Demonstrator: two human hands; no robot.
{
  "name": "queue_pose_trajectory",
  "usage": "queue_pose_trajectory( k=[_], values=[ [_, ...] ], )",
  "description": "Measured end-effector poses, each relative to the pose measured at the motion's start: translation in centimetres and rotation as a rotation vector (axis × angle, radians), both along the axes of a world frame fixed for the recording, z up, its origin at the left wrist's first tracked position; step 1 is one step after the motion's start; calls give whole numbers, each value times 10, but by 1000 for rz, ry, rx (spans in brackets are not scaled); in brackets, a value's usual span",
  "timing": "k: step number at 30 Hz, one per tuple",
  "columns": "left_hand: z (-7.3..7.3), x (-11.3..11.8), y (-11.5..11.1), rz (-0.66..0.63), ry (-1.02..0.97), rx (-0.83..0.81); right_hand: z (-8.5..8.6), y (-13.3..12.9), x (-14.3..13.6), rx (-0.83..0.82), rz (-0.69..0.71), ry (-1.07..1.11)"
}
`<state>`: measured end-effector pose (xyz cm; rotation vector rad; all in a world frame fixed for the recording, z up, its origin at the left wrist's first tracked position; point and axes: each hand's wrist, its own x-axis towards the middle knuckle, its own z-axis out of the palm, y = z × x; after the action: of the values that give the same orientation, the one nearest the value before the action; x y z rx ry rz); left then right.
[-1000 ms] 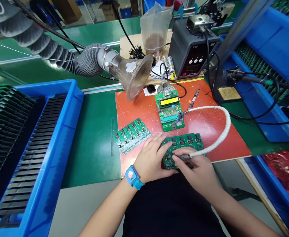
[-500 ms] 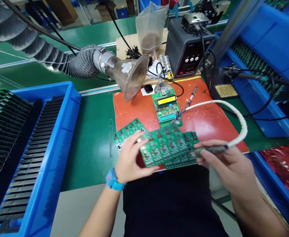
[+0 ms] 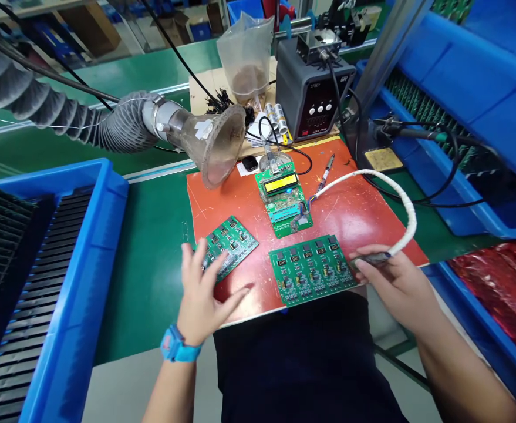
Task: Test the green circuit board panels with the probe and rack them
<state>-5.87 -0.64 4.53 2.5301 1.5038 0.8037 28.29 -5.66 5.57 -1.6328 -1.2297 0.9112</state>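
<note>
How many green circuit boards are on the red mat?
3: a central green board with yellow screen, a green display board partly behind the left hand, and a rectangular green board beside the right hand, possibly stacked, so more may be hidden.

stacked circuit boards [image 3: 309, 271]: green, edges slightly offset, five two-digit displays along far side, flat on red mat [image 3: 358, 226] | separate circuit board [image 3: 239, 243]: green, turned askew, left end partly hidden | probe [image 3: 373, 258]: dark-gripped, white-cabled, held in right hand [image 3: 402, 288], just beside the stacked circuit boards
</note>
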Motion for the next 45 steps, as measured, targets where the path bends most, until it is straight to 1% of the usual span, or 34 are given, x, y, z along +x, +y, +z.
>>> queue_pose_trajectory(
  k=[2, 4, 6, 8, 12, 20, 23, 28, 36, 45],
  values=[
    [3, 23, -4, -185, -29, -21, -2, 0, 0, -2, -1, -18],
    [2, 42, -6, -339, -53, -63, -3, 0, 0, -7, -2, -40],
    [-2, 53, -6, -436, -73, -94, -3, 0, -2, -6, 4, -78],
    [-7, 58, -4, -473, -86, -117, -3, 0, -3, 1, 15, -135],
    [-13, 59, -1, -470, -128, -155, 1, 0, -5, 12, 35, -196],
    [-14, 60, -1, -461, -168, -166, 4, -1, -5, 56, 60, -272],
    [-15, 60, -1, -448, -176, -168, 3, 1, -5, 71, 84, -276],
    [-15, 60, -1, -431, -179, -162, -2, 3, -5, 138, 69, -311],
    [-15, 61, 0, -433, -183, -174, -6, -2, -1, 111, 89, -260],
    [-13, 60, 0, -449, -197, -187, -8, -3, -1, 69, 70, -209]
  ],
)
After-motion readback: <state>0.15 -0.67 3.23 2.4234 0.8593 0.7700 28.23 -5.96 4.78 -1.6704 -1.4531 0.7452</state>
